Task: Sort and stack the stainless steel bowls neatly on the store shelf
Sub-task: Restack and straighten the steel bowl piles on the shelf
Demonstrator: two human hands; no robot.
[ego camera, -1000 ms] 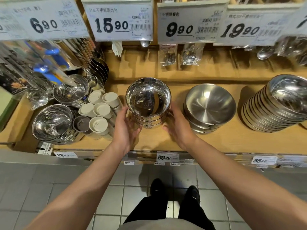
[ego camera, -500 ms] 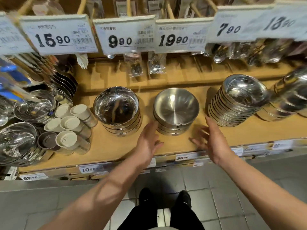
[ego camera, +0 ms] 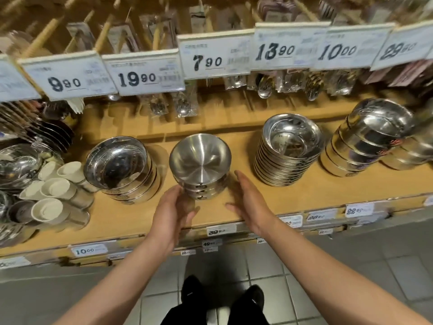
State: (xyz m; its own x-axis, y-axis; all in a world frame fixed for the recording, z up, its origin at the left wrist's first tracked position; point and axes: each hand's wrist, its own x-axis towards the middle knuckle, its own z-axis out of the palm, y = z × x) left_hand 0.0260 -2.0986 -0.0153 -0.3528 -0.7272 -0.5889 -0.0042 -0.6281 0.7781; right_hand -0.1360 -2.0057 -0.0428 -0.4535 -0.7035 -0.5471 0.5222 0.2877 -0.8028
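Brushed-steel bowl stack (ego camera: 200,165) flanked by both hands: left hand (ego camera: 172,211) touching, right hand (ego camera: 249,201) beside, fingers straight.

Silver steel bowls (ego camera: 200,160) with a brushed sheen sit on a tan wooden shelf (ego camera: 304,195). White price tags (ego camera: 216,57) carry black numerals. Cream cups (ego camera: 56,188) lie left.

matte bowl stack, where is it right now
Head view: matte bowl stack sits mid-shelf between the shiny bowl stack and the plate stack, just beyond both hands.

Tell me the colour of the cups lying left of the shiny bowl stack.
The cups are cream white, best seen in the head view.
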